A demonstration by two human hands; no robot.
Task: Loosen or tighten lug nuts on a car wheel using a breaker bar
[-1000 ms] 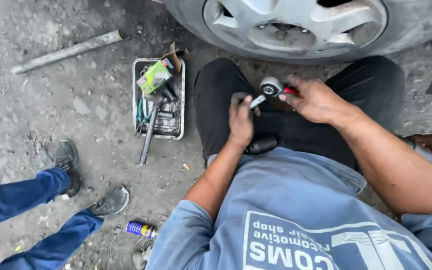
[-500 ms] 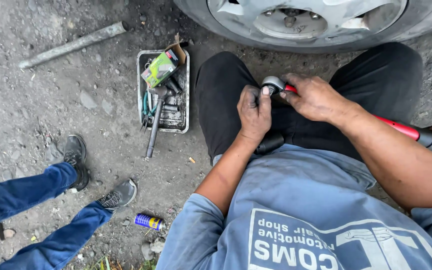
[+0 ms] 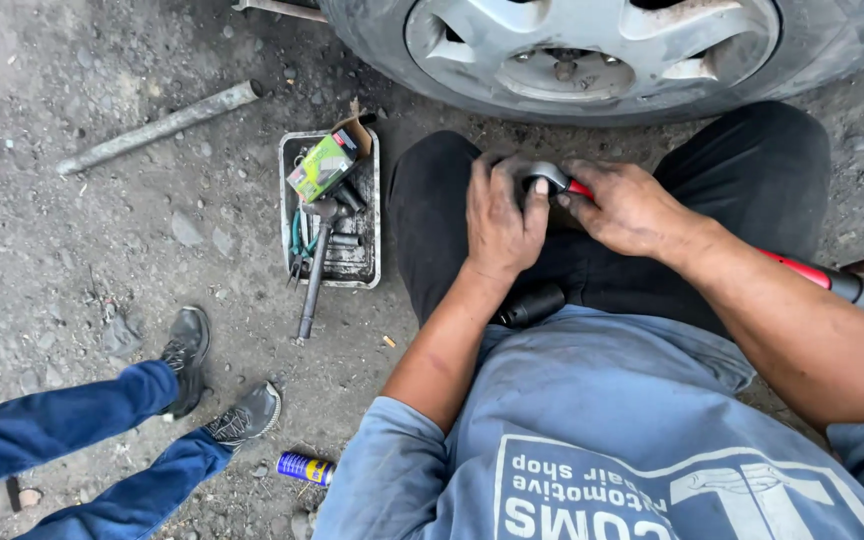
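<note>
- The left hand (image 3: 500, 215) now lies flat over the round metal head of the ratchet wrench (image 3: 548, 177), fingers closed around it; a second ago they only pinched at a small piece beside it.
- The right hand (image 3: 624, 205) keeps its fingertips pressed together on the red handle just behind the head (the grip runs off to the right).
- The wrench rests on the person's lap, near the car wheel (image 3: 592, 50).
- A dark socket (image 3: 534, 305) lies against the thigh.
- To the left, a tool tray (image 3: 367, 262) holds a hammer (image 3: 317, 255).
- So the head is covered, likely being seated or adjusted.
</note>
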